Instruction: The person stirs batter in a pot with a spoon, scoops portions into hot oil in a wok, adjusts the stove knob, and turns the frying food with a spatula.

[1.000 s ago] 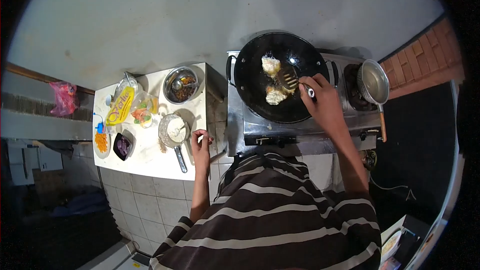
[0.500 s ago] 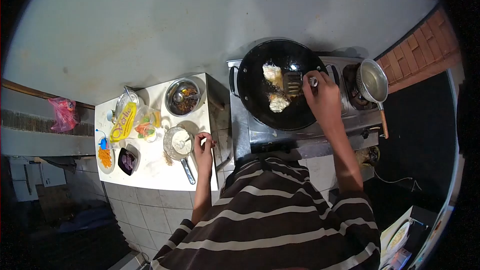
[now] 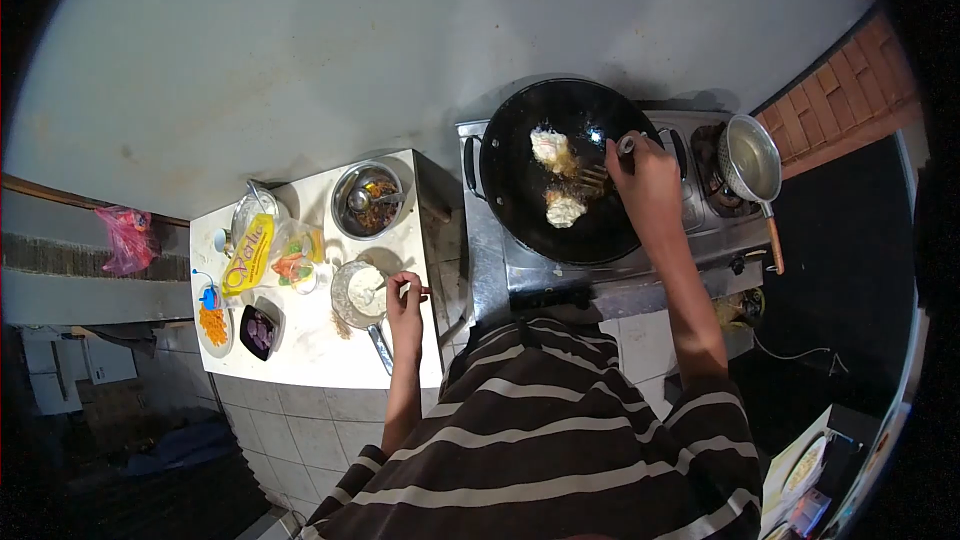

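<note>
My right hand (image 3: 648, 180) is closed round the handle of a slotted spatula (image 3: 594, 178), whose head lies in the black wok (image 3: 520, 205). Beside the spatula are two pale frying pieces in oil, an upper one (image 3: 551, 150) and a lower one (image 3: 564, 210). My left hand (image 3: 405, 305) hangs at the right edge of the white table, its fingers curled together; whether anything small is between them cannot be made out. Just left of it stands a pan of white batter (image 3: 364, 290) with its handle toward me.
The white table (image 3: 310, 345) also bears a metal bowl of dark food (image 3: 368, 202), a yellow packet (image 3: 248, 255), a bag of vegetables (image 3: 295, 258), a black bowl (image 3: 259, 332) and a plate of orange pieces (image 3: 214, 328). A strainer (image 3: 750, 160) rests on the right burner.
The spatula head has shifted and tilted between the frying pieces, with my right hand moving slightly right. The camera view has shifted, so the table and wok appear lower. My left hand stays beside the pan.
</note>
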Tool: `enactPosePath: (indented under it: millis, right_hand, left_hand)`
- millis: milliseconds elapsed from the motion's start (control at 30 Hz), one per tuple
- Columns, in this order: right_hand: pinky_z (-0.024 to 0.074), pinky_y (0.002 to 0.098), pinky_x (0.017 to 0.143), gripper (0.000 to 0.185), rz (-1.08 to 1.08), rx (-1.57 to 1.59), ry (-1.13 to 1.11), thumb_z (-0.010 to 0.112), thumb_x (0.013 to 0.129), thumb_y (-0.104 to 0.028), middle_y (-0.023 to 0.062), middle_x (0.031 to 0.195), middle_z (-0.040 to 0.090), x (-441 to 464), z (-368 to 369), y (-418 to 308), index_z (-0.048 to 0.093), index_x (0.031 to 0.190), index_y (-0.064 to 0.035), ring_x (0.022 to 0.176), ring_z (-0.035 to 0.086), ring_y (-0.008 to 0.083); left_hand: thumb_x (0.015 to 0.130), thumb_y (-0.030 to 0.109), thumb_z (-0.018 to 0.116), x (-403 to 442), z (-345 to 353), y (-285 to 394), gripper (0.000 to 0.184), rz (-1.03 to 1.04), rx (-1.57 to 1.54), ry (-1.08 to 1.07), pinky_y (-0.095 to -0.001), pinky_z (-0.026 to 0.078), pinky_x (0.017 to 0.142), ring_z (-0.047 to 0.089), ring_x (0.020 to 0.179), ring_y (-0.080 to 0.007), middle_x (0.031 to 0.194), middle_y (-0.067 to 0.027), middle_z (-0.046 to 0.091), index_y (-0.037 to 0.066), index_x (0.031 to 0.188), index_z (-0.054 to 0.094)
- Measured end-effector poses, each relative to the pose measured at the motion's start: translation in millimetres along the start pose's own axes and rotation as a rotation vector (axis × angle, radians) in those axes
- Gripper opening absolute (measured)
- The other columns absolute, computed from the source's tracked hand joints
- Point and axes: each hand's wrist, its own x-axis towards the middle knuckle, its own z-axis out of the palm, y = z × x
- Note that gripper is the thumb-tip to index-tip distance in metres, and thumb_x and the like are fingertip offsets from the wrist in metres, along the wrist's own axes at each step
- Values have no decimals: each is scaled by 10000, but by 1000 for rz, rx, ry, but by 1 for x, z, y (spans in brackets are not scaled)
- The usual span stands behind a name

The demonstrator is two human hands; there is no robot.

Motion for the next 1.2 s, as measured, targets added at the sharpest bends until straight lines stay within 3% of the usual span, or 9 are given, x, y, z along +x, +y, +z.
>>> enactPosePath:
  millis: [200,700,800,833,1200]
  right_hand:
    - [542,424,626,232,-47,-114,-41,676,856,-187,190,782,655,7,-13,-2,644,914,35,698,663,366]
    - [488,437,608,269,76,40,27,675,879,-202,196,706,625,9,-13,1,599,783,37,669,635,378]
    - [486,429,593,300,54,68,41,690,879,-220,199,700,624,10,-11,5,588,764,37,647,628,378]
    - [486,426,587,317,59,58,28,700,874,-232,200,702,626,11,-10,5,584,757,38,643,627,378]
    - [492,413,572,368,-26,66,-22,729,856,-282,192,676,632,26,-18,-1,597,759,47,614,630,373]
  left_hand:
    - [984,203,552,5,1,-2,149,-2,-12,9,-278,458,797,575,857,-130,979,-24,543,70,1049,534]
    - [982,213,554,5,-2,-7,154,-16,-13,7,-275,458,796,575,856,-130,974,-21,545,76,1048,534]
    - [981,218,556,6,-1,-10,166,-23,3,4,-276,457,800,575,857,-132,985,-26,550,72,1056,534]
    - [984,145,552,9,-2,-12,136,-20,2,2,-284,484,770,575,830,-129,1024,-37,516,42,1061,507]
    - [977,137,558,0,19,-6,131,12,-19,43,-269,457,734,543,801,-114,994,-31,526,33,1049,522]
